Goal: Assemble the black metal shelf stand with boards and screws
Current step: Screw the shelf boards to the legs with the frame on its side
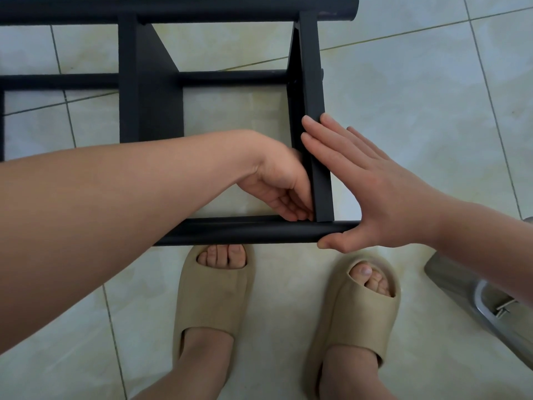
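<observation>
The black metal shelf stand [150, 82] lies on the tiled floor, with round tubes running left to right and black boards crossing them. My right hand [372, 186] presses flat with straight fingers against the outer face of the right board [310, 67], its thumb under the end of the near tube [245, 230]. My left hand [277, 183] reaches across from the left to the inner side of that board, fingers curled down at the corner where board and near tube meet. Whatever its fingertips hold is hidden; no screw shows.
My two feet in beige slide sandals [213, 290] stand just behind the near tube. A grey and silver object [487, 301] lies on the floor at the right edge. Pale floor tiles [418, 82] surround the stand.
</observation>
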A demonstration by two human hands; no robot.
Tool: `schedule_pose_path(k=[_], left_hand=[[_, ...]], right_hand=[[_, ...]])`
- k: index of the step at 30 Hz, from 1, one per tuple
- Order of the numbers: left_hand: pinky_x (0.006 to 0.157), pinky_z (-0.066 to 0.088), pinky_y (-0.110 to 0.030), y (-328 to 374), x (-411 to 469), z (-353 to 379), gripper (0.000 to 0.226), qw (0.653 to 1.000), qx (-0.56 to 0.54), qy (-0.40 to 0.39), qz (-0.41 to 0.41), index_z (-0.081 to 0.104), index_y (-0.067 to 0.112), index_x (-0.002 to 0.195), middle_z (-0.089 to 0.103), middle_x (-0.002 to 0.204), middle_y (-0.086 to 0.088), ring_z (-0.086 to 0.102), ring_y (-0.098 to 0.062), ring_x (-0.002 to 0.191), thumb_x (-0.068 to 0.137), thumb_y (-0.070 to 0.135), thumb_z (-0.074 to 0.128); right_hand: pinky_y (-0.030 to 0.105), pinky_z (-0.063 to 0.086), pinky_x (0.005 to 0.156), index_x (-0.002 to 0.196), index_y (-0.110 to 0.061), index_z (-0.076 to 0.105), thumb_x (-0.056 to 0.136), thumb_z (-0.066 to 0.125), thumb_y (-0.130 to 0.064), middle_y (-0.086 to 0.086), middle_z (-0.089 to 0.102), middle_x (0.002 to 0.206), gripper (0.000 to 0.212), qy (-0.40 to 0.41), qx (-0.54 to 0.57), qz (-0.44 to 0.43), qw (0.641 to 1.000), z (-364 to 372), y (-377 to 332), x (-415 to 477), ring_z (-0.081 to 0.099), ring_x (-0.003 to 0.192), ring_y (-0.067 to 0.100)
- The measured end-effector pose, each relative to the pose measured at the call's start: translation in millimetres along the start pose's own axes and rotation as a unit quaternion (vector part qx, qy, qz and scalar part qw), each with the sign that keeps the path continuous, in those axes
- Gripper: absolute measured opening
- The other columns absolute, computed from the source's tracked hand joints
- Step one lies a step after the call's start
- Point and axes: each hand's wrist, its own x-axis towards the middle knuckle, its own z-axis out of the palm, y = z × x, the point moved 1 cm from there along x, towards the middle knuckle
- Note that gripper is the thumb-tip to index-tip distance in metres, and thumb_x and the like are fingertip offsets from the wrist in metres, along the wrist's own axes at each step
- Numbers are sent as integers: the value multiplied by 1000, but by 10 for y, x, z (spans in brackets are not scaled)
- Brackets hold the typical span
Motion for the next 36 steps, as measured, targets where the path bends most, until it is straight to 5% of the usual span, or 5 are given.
schedule_pose_path(k=[29,36], left_hand=[[82,58,-29,-78,-22,25,16,996,-83,-41,-12,71,5,94,72,91,-10,70,-18,82,94,-1,55],[68,59,-23,-29,-11,21,18,999,-47,-12,-2,70,5,90,72,81,-8,70,-14,70,93,-7,56]], right_hand=[[51,11,126,162,-13,11,69,64,-74,-1,-1,170,123,-5,-3,0,1000,5,5,4,-5,156,17],[52,12,126,162,-12,12,68,64,-74,0,0,170,124,-5,-2,-1,1000,0,11,8,-5,156,17]])
